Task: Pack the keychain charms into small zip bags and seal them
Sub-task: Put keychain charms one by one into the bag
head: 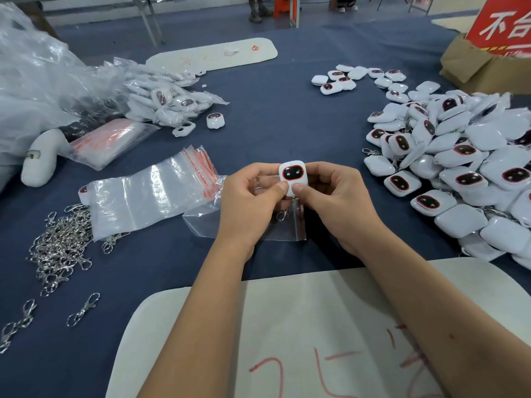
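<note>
Both hands meet over the table (pixel 273 116): left hand (pixel 250 202) and right hand (pixel 330 202) curl their fingers (pixel 298 188) around a glossy white rounded-square charm (pixel 293 178) with a dark, red-rimmed face. Thumbs press its lower front. Beneath the fingers lies a clear, crinkled zip bag (pixel 287 225) with a red seal strip; a metal clasp (pixel 283 214) dangles onto it.

red sign (pixel 505 27) reading "不合", partly cut off

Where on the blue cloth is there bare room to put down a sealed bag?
Bare cloth lies in the middle, between the bagged charms and the loose charm pile, beyond the hands. Another patch lies between the metal clasps and the near white board. The left and right edges are crowded.
</note>
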Tool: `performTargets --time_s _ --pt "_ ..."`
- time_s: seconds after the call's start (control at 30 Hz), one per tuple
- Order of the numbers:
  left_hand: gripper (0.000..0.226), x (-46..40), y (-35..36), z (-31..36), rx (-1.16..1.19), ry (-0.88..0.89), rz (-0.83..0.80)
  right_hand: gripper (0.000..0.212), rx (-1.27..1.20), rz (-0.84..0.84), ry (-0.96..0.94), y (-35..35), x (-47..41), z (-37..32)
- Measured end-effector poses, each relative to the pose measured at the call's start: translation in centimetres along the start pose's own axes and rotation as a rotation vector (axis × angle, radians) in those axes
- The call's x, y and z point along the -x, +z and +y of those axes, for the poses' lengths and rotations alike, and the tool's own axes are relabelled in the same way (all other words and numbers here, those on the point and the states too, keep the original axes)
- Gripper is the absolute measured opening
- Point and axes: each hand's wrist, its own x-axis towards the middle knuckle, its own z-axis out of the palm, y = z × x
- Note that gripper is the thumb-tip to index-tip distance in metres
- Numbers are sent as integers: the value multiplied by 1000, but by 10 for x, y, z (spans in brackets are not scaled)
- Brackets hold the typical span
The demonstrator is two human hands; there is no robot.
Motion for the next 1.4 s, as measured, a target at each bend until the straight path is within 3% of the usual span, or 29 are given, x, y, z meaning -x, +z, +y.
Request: performTargets --time_s 0.3,0.93,1.13,1.3,1.4 --pt "5 -1 1 1 12 -25 30 26 9 -27 -9 0 1 -2" --pt "3 -1 3 5 -42 -48 47 25 43 -51 -26 1 1 -3" --pt "10 -1 7 3 -64 6 111 24 -50 38 35 2 0 -3" --pt "7 2 8 -2 -466 135 255 15 -52 208 2 2 -2 0" --pt "28 5 12 -1 -662 140 206 13 -18 336 -24 0 -3 0"
